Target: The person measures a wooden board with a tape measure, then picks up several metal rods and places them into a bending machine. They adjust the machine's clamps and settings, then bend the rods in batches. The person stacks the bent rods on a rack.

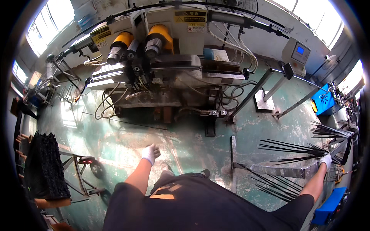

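My left hand [151,153], in a white glove, hangs over the floor in front of my body. Its fingers are curled together, and nothing shows in them. To the far right, my right hand [326,161], gloved in white too, reaches out to a bundle of thin black rods [293,149]. Its fingers close around the rods near one end, though they show only in part. Those rods fan out across a grey metal stand [283,170]. More black rods [278,188] jut out on the near side of the stand.
Ahead stands a large machine [162,82] with orange-covered rollers and hanging cables. A control box [296,54] with a blue screen is beyond it. At left, a wheeled cart [79,169] stands beside a dense black bundle [44,169]. One thin rod [127,121] lies on the floor.
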`<state>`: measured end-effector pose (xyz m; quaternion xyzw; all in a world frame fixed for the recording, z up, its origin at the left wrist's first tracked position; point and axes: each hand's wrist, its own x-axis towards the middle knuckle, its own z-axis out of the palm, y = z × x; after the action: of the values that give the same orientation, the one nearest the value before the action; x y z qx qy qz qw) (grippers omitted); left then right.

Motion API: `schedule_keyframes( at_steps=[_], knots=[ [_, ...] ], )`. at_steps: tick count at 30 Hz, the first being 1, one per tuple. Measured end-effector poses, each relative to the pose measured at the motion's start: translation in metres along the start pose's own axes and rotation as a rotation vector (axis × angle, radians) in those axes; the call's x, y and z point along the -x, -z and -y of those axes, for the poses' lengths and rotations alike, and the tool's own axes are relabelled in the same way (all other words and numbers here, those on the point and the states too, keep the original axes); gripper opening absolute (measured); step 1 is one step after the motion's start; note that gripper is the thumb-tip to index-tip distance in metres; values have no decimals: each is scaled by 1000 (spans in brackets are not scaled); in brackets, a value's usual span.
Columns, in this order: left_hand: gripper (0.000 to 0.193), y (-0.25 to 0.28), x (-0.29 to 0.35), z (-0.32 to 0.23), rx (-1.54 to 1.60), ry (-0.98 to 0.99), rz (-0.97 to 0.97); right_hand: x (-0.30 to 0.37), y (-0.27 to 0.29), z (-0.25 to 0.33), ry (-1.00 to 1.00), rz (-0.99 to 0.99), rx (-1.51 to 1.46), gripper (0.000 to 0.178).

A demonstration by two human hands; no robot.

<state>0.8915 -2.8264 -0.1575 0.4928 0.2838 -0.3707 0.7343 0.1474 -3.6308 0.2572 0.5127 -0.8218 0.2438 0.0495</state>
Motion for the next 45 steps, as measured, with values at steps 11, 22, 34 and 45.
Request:
schedule_keyframes(
  at_steps=[11, 22, 34, 45],
  knots=[
    [16, 250, 13, -40, 268, 327, -408, 321, 36, 197, 263, -72, 288, 44],
    [28, -33, -12, -198, -123, -387, -186, 574, -4, 666, 1618, 71, -877, 37],
    [22, 3, 16, -76, -22, -162, -550, 673, -49, 937, 1638, 105, -475, 35],
    [17, -4, 7, -168, 98, -320, -409, 669, -7, 944, 1593, 29, -559, 53]
  ],
)
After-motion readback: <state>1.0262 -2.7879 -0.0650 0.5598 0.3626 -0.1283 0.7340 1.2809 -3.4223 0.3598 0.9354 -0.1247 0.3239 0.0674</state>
